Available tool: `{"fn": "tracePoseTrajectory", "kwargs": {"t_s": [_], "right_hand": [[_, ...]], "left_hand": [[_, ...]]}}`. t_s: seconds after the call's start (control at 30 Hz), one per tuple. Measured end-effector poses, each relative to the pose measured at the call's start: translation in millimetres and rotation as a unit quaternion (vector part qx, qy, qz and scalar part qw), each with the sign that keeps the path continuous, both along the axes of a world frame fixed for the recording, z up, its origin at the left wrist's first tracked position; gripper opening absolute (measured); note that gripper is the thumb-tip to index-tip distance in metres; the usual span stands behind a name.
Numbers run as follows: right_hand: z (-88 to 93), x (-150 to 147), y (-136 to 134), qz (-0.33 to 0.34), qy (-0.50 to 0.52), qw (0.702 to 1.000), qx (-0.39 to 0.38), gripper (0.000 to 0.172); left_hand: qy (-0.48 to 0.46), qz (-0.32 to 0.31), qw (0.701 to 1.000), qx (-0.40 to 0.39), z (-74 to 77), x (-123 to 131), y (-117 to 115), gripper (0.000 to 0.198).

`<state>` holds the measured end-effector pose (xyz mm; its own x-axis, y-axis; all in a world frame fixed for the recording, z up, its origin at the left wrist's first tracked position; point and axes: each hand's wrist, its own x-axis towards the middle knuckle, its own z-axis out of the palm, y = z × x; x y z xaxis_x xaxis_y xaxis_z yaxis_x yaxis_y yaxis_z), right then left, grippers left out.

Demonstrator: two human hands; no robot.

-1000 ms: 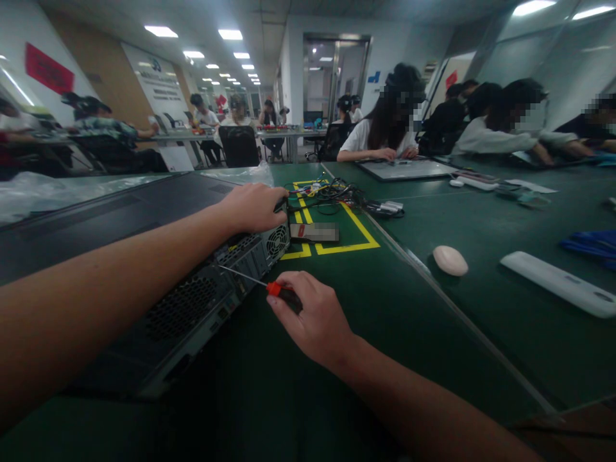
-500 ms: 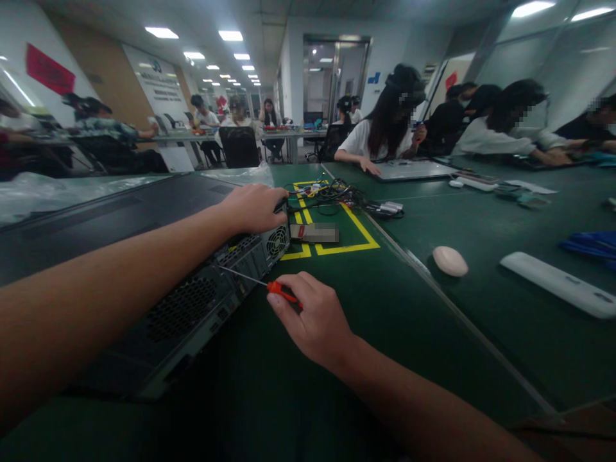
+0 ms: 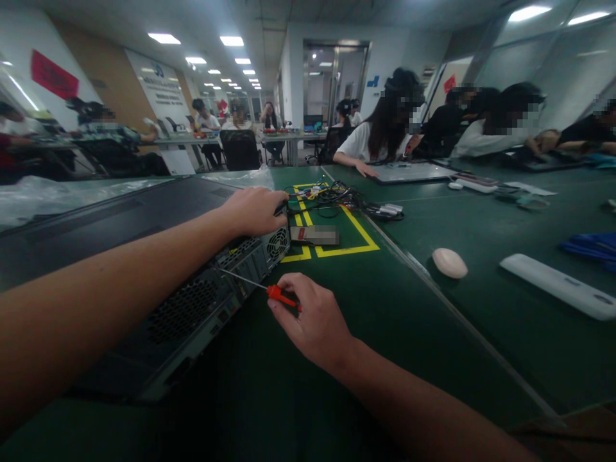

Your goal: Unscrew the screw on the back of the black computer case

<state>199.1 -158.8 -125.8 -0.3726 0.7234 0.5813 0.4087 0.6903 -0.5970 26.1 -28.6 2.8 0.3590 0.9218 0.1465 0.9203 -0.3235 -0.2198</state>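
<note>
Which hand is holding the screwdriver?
The right hand grips the orange-handled screwdriver; the left hand is different, resting on the computer case.

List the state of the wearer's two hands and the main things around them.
Left hand: resting on the computer case's edge
Right hand: closed around the screwdriver
Screwdriver: held, shaft pointing at the case's rear; tip contact unclear
Computer case: lying flat, vented rear exposed
Cables: tangled in a heap
Plastic sheeting: crumpled
Pale oval object: lying loose on the table
</note>
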Motion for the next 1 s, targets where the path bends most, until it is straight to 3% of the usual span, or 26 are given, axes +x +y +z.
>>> {"fn": "tracePoseTrajectory", "kwargs": {"t_s": [0.3,0.83,1.0], "right_hand": [[1.6,0,0,-0.01,-0.008,1.0,0.018,0.007],[8.3,1,-3,-0.018,-0.029,0.999,0.008,0.025],[10.4,1,-4,-0.011,-0.034,0.999,-0.01,0.022]], "left_hand": [[0.004,-0.003,1.0,-0.001,1.8,1,-1,0.065],[-0.002,-0.007,1.0,-0.002,2.7,2,-3,0.064],[-0.001,-0.004,1.0,0.002,2.1,1,-3,0.065]]}}
